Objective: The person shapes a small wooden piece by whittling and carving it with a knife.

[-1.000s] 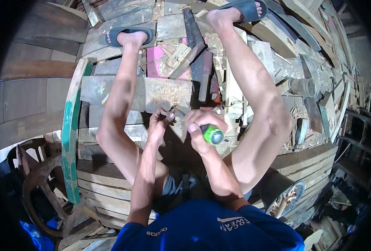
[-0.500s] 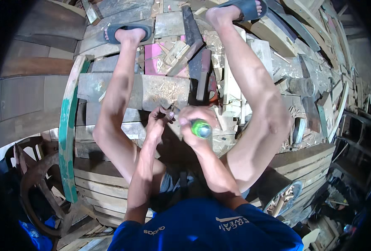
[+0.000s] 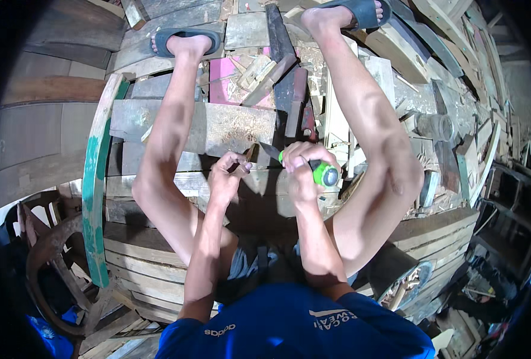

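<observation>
"Since the two hands sit close together, left one first: what's it got?"

"Left hand (image 3: 226, 176): thumb and fingers pinching a small brown piece (image 3: 252, 154). Piece sticks up past the fingertips, slanted. Looks like wood, too small to be sure."

"Right?"

"Right hand (image 3: 304, 167): fingers wrapped round a knife (image 3: 270, 151). Handle's green and black, rounded grey end toward the camera. Blade points up and left."

"Blade on the piece?"

"Tip's just beside its upper end. Contact, can't tell."

"Where's all this?"

"Between the bare legs (image 3: 176, 113), in front of the blue shirt (image 3: 289, 326), over the boards. Just beyond the hands is a flat grey board (image 3: 264, 118) with pale shavings (image 3: 240, 133) scattered on it."

"Around it?"

"Past that, a pink sheet (image 3: 219, 70) with wood offcuts (image 3: 256, 75) lying on it; long black plank (image 3: 275, 33) just to the right. Left side, outside the left leg: long beam (image 3: 93, 197), part green paint, part bare. Right side: clear jar (image 3: 438, 127) on its side or upright, can't tell. Lower right, near the right thigh: bucket (image 3: 426, 272), tilted, wood scraps (image 3: 402, 292) inside."

"Feet?"

"Dark sandals (image 3: 216, 43), both planted on boards."
</observation>
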### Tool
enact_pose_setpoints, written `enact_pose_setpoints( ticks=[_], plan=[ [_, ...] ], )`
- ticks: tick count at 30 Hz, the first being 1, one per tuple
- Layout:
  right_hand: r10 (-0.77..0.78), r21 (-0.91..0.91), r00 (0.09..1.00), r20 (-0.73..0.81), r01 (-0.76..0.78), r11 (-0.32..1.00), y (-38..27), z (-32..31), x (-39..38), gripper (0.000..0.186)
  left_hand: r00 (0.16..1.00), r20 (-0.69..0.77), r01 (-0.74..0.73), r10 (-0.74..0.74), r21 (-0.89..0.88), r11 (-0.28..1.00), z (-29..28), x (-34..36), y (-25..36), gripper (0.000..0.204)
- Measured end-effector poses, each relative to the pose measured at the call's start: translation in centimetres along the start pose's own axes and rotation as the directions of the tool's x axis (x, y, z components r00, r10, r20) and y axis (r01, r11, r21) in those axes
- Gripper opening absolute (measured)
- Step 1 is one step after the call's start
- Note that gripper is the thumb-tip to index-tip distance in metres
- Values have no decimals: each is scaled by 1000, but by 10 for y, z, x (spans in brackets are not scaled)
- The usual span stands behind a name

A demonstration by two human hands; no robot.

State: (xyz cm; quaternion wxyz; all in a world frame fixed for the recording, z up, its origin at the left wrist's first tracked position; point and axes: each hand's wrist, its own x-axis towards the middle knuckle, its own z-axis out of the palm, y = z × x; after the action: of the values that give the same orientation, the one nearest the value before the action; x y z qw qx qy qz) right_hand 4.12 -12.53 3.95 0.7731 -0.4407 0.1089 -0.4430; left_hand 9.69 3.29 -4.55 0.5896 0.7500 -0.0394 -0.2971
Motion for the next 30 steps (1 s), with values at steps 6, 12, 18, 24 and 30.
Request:
enact_pose_setpoints(
  ticks=[6,12,18,24,30],
  plan=[
    [46,6,999,-20,-46,999,6,-5,2,13,989,-79,-100,123,246,964,-7,-8,-1,5],
    [55,-9,998,-9,-55,998,16,-12,-3,13,975,-34,-188,218,390,901,-1,-17,26,8],
    [25,-120,999,39,-20,993,25,-13,-5,16,994,-10,-105,113,309,945,0,-13,18,6],
    [121,-140,991,-58,-128,982,27,-15,-8,15,1000,0,-9,10,328,945,-5,-9,-1,26],
    [126,-119,989,-77,-135,984,23,-12,-6,15,998,50,-51,37,331,942,-5,-11,11,28]
  ],
)
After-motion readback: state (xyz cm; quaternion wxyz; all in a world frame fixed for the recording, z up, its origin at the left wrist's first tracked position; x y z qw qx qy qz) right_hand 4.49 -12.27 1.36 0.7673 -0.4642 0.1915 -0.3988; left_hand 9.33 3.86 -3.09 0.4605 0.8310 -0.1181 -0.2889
